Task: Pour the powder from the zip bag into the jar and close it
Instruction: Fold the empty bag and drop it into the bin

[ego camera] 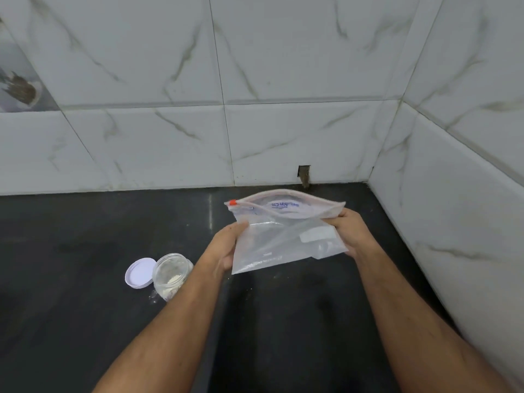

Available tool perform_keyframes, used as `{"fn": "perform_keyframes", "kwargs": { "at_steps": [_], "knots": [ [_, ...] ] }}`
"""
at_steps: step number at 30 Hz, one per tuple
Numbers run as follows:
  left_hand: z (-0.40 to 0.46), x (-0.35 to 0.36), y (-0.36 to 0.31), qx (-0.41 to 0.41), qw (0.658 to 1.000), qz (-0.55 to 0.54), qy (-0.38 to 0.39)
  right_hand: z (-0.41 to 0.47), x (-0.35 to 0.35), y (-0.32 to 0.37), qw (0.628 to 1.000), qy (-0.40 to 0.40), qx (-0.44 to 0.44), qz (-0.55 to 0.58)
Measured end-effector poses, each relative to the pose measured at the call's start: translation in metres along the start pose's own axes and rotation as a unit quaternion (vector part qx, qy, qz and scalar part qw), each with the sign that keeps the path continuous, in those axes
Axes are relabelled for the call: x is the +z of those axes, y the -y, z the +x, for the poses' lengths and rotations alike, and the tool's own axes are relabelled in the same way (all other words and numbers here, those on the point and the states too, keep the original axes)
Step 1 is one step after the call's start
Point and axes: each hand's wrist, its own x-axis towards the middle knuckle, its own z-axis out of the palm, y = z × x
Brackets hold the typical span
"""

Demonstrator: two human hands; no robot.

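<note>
**Both hands hold the open zip bag above the counter; jar stands uncapped to its left**

Nearest the camera, two bare forearms reach forward over the dark counter (71,279). Taking the zip bag (283,236) as the landmark: the left hand (226,248) grips the bag's left edge, fingers curled round the plastic with the thumb on the near face. The right hand (351,231) grips the bag's right edge near the top corner, fingers wrapped behind it.

The bag is held off the counter between the two hands, tilted with its mouth pointing away from the camera. It is clear plastic, looks mostly empty, and carries blue print near the top. Its mouth gapes open, and the orange slider (232,202) sits at the left end of the zip track.

Left of the bag and nearer than it, partly hidden by the left forearm, a clear jar (170,275) stands upright on the counter with pale powder (173,279) inside and no lid on it. A few white specks of powder lie on the counter at the jar's base. Just left of the jar, touching or nearly touching it, the white lid (139,273) lies with its hollow side up.

Beyond the bag, the counter meets a wall of white marbled tiles (283,80), with a small dark notch (304,174) at the wall's foot just behind the bag.
</note>
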Motion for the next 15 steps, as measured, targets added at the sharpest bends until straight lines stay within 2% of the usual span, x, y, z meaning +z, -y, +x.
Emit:
{"fn": "perform_keyframes", "kwargs": {
  "at_steps": [4,8,11,15],
  "knots": [
    [-0.009,-0.014,0.001,-0.068,0.997,0.029,0.016,-0.023,0.003,-0.003,0.999,-0.031,0.012,0.042],
    [-0.025,-0.033,0.003,-0.149,0.980,0.088,0.098,-0.058,0.009,-0.010,0.998,-0.035,0.003,0.058],
    [-0.044,-0.042,0.005,-0.107,0.964,0.182,0.159,-0.091,0.016,-0.018,0.999,-0.019,-0.023,0.013],
    [-0.064,-0.053,0.006,-0.011,0.953,0.232,0.196,-0.149,0.008,-0.031,0.997,0.065,-0.031,0.030]
  ]
}}
